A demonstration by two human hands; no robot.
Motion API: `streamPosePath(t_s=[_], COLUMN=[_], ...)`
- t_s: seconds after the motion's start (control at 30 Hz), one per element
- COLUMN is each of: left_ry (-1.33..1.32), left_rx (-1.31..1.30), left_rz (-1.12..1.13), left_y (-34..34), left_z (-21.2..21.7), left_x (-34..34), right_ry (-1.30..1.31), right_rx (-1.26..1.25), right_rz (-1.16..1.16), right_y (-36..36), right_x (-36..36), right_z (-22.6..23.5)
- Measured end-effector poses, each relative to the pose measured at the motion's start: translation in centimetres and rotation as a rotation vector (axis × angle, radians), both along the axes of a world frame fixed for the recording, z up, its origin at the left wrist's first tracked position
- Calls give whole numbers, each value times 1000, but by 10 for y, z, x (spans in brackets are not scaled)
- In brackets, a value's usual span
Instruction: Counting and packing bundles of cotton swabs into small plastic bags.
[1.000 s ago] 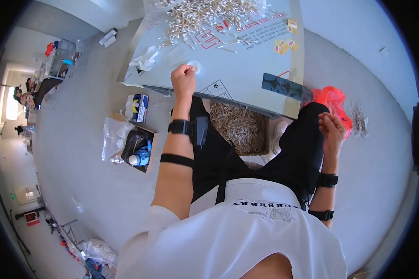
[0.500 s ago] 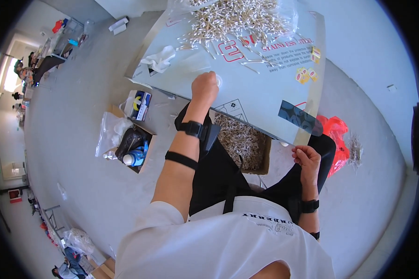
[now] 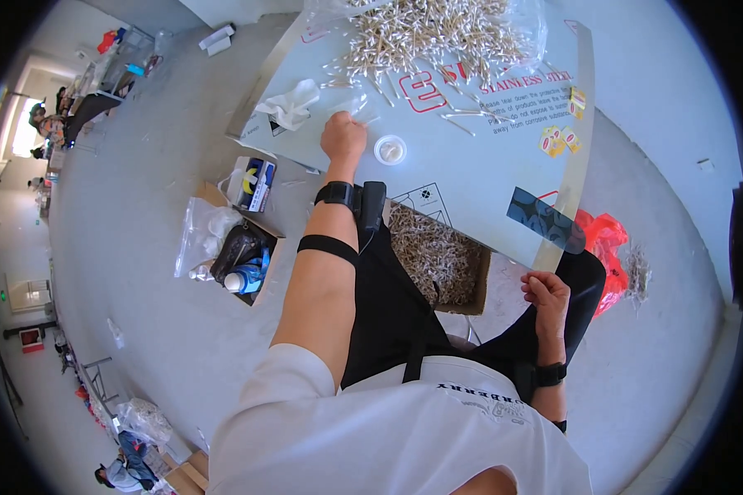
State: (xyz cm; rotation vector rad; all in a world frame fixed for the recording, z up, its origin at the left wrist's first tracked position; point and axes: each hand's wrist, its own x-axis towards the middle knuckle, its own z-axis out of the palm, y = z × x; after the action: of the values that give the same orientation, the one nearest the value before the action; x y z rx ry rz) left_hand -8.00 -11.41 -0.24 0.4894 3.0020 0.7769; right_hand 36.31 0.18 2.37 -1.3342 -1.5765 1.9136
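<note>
My left hand (image 3: 344, 138) is closed at the near edge of a small clear plastic bag (image 3: 353, 103) on the table, fingertips pinching its film. Just right of that hand stands a small round white tub (image 3: 390, 149). White crumpled tissue (image 3: 291, 104) lies to the left. A large heap of cotton swabs (image 3: 437, 37) covers the far side, partly in a clear bag, with several loose swabs in front. My right hand (image 3: 547, 295) hovers off the table's near right edge, thumb and fingers pressed together; anything between them is too small to make out.
Below the table edge, a cardboard box (image 3: 480, 285) holds many swabs. Yellow-white packets (image 3: 558, 140) and a dark translucent sheet (image 3: 543, 218) lie on the table's right. A red plastic bag (image 3: 607, 260) sits on the floor at right, an open carton (image 3: 264, 280) at left.
My left hand has moved left and slightly away from me, off the round tub to the clear bag, which has crumpled upward. The tub now shows fully. My right hand stays much the same.
</note>
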Motion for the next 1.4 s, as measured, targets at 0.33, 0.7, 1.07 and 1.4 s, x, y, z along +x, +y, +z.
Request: streamPosePath(t_s=[0.33,0.7,1.07,1.4], left_ry=[169,152,-337,-833], left_rx=[91,900,610,756], left_rz=[-89,-4,-1023,-611], left_y=[-17,-26,-8,-4], left_z=[-21,-1,35,25], left_x=[-5,-12,256,290], right_ry=[29,14,617,680], right_rx=[-30,-46,-401,-183], right_rz=[-5,6,327,-179], right_y=[0,4,-14,-14], right_x=[9,-7,-43,-26], right_z=[-4,-9,-33,-44])
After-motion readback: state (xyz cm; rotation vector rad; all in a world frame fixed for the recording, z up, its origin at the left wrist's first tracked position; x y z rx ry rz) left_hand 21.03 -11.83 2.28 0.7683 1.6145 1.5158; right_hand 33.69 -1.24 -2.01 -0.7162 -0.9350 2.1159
